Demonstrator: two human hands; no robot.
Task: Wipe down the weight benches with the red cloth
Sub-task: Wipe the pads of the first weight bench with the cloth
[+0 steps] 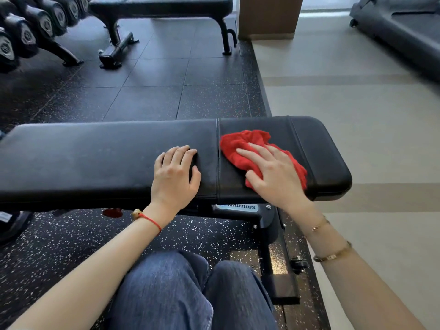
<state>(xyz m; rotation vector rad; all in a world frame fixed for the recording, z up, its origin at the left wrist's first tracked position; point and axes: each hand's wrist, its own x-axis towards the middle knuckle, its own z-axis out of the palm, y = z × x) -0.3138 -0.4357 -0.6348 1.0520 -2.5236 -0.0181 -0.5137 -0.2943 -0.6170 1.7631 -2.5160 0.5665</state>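
Crosswise, near bench, long axis left-right; red cloth rightward.

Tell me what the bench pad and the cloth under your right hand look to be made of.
Bench pad: smooth black vinyl or leather-like upholstery, going by its soft sheen and stitched seams; which one I cannot tell. Red cloth: soft, nappy fabric, probably terry or microfibre, since it bunches in loose folds under the right hand.
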